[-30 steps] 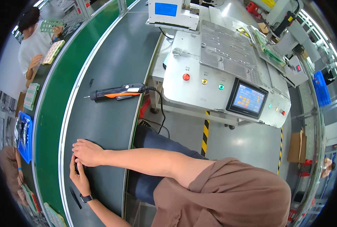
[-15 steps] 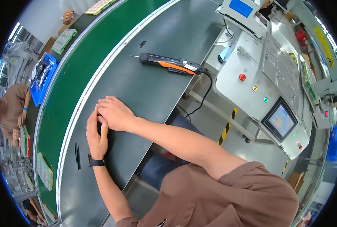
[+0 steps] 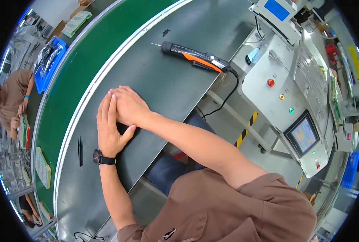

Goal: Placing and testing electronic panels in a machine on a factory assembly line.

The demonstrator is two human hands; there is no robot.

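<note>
Both my hands rest together on the dark grey worktop [image 3: 163, 80]. My left hand [image 3: 110, 135], with a black watch [image 3: 97, 157] at its wrist, lies with fingers stretched out and thumb apart. Its fingertips overlap my right hand [image 3: 130, 107], whose fingers lie flat and are partly covered. Nothing shows in either hand. Black tweezers [image 3: 80, 151] lie left of my left hand. Farther off, a black and orange electric screwdriver [image 3: 197, 57] lies on the worktop, its thin bit pointing left and its cord running off the edge.
Beyond a white rail runs a green conveyor belt [image 3: 72, 84], with a green tray [image 3: 43, 167] on it. A blue bin [image 3: 50, 64] stands past the belt, near a co-worker [image 3: 16, 94]. To my right is a machine panel with buttons and a screen [image 3: 302, 133].
The view has shifted, so the screwdriver and machine appear farther right. My left fingers now lie more over my right hand, and both hands remain together on the worktop.
</note>
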